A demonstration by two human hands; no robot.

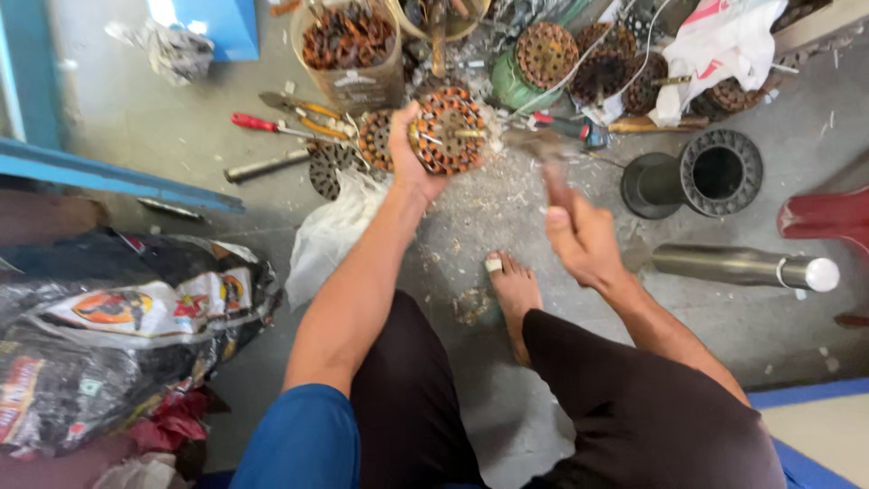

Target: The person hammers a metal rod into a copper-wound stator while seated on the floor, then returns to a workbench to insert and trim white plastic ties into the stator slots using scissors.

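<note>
left hand grips copper-wound stator | right hand holds blurred hammer | floor

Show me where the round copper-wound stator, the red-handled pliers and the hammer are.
round copper-wound stator (450,129): head view, on its winding face.
red-handled pliers (253,122): head view, on the red handle.
hammer (557,181): head view, on the blurred handle above the right hand.

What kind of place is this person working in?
Probably a small motor repair or scrap workshop, worked on the floor: the left hand steadies a copper-wound motor stator, more stators lie behind, with pliers and a red-handled screwdriver nearby.
</note>
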